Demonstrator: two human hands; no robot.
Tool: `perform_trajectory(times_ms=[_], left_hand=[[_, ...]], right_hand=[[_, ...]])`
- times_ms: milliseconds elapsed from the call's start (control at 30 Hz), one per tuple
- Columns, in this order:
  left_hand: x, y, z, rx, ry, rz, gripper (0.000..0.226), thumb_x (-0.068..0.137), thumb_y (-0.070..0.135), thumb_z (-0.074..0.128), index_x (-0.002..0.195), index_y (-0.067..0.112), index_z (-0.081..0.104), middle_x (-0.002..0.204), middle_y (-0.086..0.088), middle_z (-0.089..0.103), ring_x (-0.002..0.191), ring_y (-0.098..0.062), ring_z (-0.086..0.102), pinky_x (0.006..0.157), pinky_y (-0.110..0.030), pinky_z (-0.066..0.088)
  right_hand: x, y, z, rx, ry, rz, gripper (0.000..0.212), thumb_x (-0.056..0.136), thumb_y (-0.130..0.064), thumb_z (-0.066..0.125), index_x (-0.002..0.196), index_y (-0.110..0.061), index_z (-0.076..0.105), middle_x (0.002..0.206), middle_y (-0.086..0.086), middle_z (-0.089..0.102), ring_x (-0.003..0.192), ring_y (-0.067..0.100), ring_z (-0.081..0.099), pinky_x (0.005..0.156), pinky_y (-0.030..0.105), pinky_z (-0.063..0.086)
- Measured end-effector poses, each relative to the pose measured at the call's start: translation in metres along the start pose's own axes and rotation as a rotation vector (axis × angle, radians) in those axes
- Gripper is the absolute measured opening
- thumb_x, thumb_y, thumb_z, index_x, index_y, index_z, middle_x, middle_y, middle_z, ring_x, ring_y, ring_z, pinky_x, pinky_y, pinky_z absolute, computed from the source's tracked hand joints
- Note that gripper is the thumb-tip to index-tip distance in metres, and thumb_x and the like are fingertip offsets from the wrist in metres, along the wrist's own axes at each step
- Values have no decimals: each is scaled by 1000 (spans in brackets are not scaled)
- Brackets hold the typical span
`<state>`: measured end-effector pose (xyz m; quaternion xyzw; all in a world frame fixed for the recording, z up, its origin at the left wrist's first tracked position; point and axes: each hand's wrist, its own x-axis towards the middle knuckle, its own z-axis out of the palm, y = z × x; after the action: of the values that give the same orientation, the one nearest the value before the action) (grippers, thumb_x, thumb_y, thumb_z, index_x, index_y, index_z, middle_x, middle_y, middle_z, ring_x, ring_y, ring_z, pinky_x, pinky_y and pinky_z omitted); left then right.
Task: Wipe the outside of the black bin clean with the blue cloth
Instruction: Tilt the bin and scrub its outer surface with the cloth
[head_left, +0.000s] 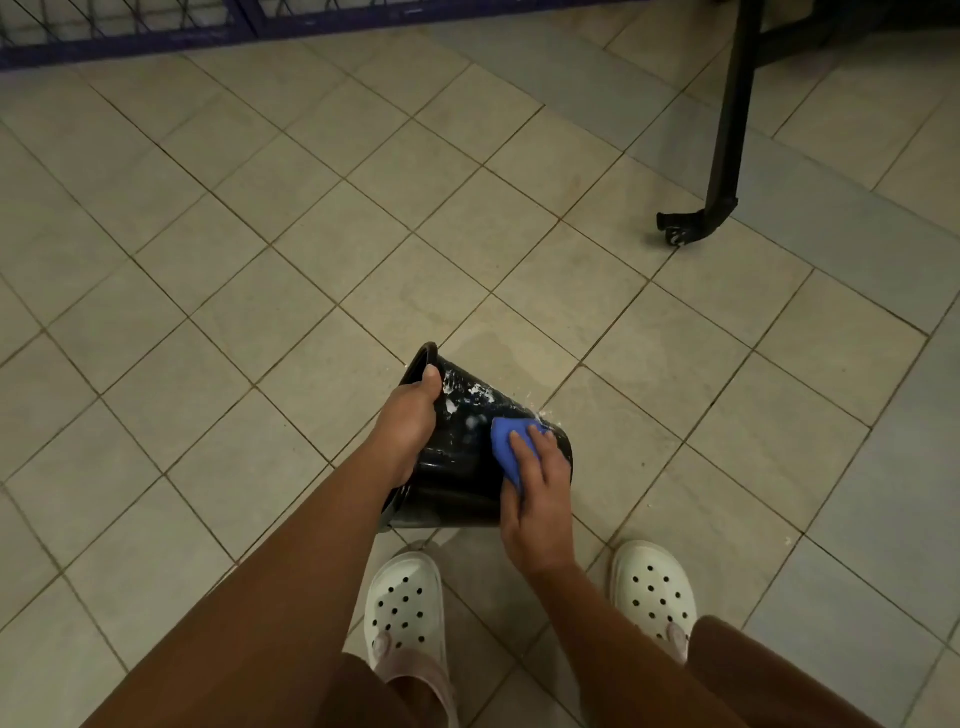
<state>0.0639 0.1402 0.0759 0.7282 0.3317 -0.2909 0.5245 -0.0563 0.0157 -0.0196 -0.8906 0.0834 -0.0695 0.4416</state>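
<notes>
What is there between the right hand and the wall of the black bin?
The blue cloth lies there: the right hand presses it against the outer wall of the black bin. The head view shows this.

The left hand (410, 421) holds the bin (457, 483) by its rim. Right of that grip, the right hand (535, 499) presses the cloth (511, 441) on the bin's side.

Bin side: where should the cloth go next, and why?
Probably slide the cloth toward the bin's open end. The right hand presses it near the base, while white flecks cover the wall between it and the left hand gripping the rim.
</notes>
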Motion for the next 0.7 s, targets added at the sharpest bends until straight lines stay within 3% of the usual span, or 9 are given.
perform_trajectory(times_ms=[67, 167, 300, 433, 600, 700], left_hand=[[3, -4, -2, -1, -28, 40, 56, 102, 53, 34, 130, 12, 60, 124, -15, 66, 113, -33, 63, 100, -52, 49], [2, -6, -3, -34, -80, 61, 54, 102, 52, 35, 136, 16, 56, 131, -12, 63, 120, -30, 60, 105, -50, 45], [-7, -4, -1, -50, -105, 76, 45, 105, 43, 34, 115, 13, 67, 111, -14, 71, 104, -29, 68, 96, -46, 52], [-8, -4, 2, -35, -70, 90, 37, 105, 40, 37, 94, 21, 67, 97, -11, 73, 90, -27, 71, 81, -42, 57], [-1, -8, -3, -30, -41, 160, 42, 102, 44, 40, 106, 11, 66, 110, -22, 69, 108, -38, 65, 100, -56, 48], [-2, -9, -6, -33, -34, 161, 39, 103, 41, 40, 105, 13, 66, 108, -20, 69, 106, -37, 66, 98, -57, 49]], right_hand=[[-11, -14, 9, 12, 22, 0, 46, 89, -17, 43, 135, -20, 41, 145, 6, 30, 136, 32, 27, 106, 55, 33], [-2, -39, 20, 23, -2, -131, 44, 90, -11, 42, 133, -21, 45, 144, 6, 33, 137, 33, 25, 111, 48, 25], [33, -35, 18, -22, -40, -155, 46, 85, -4, 50, 129, -15, 51, 136, 14, 43, 127, 36, 37, 105, 51, 34], [32, -27, 5, -160, -6, 75, 61, 72, 7, 66, 128, -16, 55, 130, 19, 47, 117, 36, 43, 92, 54, 44], [8, -61, 19, -141, 4, -50, 74, 66, 12, 64, 131, -20, 48, 127, 13, 32, 109, 30, 35, 83, 42, 41], [24, -53, 15, -229, -46, -79, 73, 68, 4, 69, 133, -20, 46, 125, 17, 41, 108, 30, 37, 82, 44, 42]])
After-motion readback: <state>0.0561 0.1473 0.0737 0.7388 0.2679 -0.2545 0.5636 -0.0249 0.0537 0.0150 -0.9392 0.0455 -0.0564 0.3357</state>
